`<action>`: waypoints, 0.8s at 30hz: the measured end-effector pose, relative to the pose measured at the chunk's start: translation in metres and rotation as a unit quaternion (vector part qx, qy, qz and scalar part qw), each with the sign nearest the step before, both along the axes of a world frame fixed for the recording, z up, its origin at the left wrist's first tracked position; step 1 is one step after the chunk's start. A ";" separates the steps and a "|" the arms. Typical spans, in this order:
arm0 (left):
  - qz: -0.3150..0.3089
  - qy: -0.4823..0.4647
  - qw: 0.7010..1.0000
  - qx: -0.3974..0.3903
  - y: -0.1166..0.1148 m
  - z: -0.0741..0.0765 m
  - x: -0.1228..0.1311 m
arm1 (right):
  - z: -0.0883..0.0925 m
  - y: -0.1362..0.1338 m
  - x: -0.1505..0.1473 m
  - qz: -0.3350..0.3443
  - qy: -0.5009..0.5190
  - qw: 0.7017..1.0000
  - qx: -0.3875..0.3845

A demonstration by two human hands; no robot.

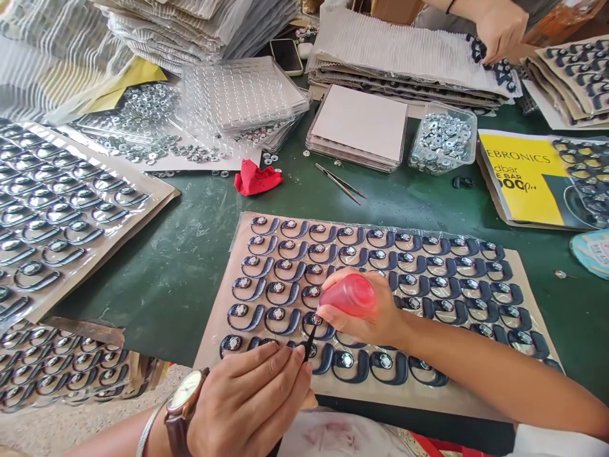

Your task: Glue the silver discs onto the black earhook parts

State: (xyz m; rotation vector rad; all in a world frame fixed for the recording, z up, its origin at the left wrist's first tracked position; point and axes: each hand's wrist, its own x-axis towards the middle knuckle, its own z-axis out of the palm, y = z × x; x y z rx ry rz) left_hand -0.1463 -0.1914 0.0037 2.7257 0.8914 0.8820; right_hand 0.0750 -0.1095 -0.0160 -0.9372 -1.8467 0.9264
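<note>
A brown sheet (490,400) under clear film lies before me, bearing rows of black hook-shaped plastic pieces (385,374), each with a round silvery part. My left hand (252,400), with a watch on its wrist, is closed on black tweezers (310,343). Their tip points at one hook-shaped piece left of the sheet's middle. My right hand (380,324) is wrapped round a translucent red squeeze bottle (351,295), tilted with its narrow end down near the tweezer tip. Whether the nozzle touches the piece I cannot tell.
Metal tweezers (339,184) and a red cloth (257,178) lie beyond the sheet. A clear tub (442,139) holds silvery discs; more discs (147,111) are heaped at left. Another filled sheet (66,216) is at left. A co-worker's hand (502,28) touches black pieces at the back right.
</note>
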 end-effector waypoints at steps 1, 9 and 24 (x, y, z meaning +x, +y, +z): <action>0.000 -0.001 1.000 -0.001 0.000 0.000 0.000 | 0.000 0.000 0.000 -0.004 -0.003 1.000 0.006; 0.003 0.005 1.000 0.000 0.002 0.003 -0.001 | 0.004 0.000 0.003 -0.025 -0.002 0.999 -0.036; -0.035 0.001 0.999 -0.004 0.010 0.004 -0.006 | 0.004 0.001 0.004 -0.008 -0.043 0.998 -0.035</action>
